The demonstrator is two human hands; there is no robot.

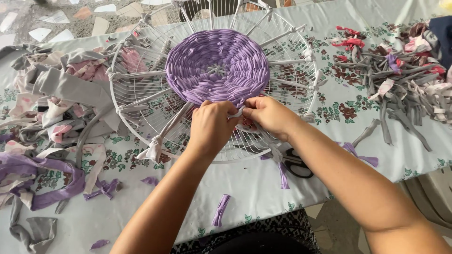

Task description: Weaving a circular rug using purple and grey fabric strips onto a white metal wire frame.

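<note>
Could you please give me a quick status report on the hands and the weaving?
Left hand and right hand pinching pale fabric strip at purple woven disc edge. Scissors under right forearm.

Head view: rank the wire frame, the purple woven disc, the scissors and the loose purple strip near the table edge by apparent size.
1. Wire frame
2. Purple woven disc
3. Scissors, partly hidden by the right arm, so unsure
4. Loose purple strip, close to the scissors in size

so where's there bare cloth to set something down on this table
Bare tablecloth lies along the near edge, between the wire frame and scissors. Crowded: fabric heap on the left, strip pile on the right.
</note>
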